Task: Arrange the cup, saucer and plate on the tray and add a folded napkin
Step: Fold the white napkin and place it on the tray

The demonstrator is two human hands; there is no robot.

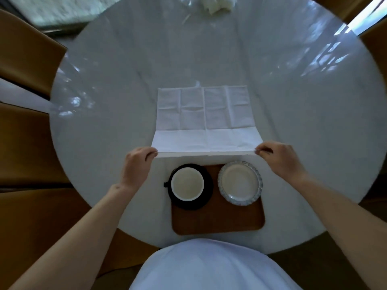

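1. While the far part of the white napkin (204, 114) lies flat on the round marble table (293, 126), its near edge is lifted, stretched taut between the two hands.
2. The left hand (137, 164) pinches the near left corner between thumb and fingers; the right hand (280, 159) pinches the near right corner the same way.
3. Creases cross the napkin in a grid, and it sits opened out, just beyond the tray.
4. The brown wooden tray (217, 220) rests on the table at its near edge, right in front of the person.
5. On the tray's left stands a black saucer (206, 195) with the cup (187, 183) on it; the cup is pale inside, with a dark handle poking left.
6. On the tray's right sits the plate (240, 183), pale with a ruffled grey rim, just beside the saucer but not touching it as far as I can see.
7. The lifted napkin edge hangs over the tray's far side, so that edge of the tray is hidden.
8. Brown chairs (27, 57) crowd the table's left side, and another shows at the right edge.
9. At the table's far side something white and crumpled (217, 4) is cut off by the frame and too blurred to name.
10. The person's white garment (209, 266) fills the bottom of the view.
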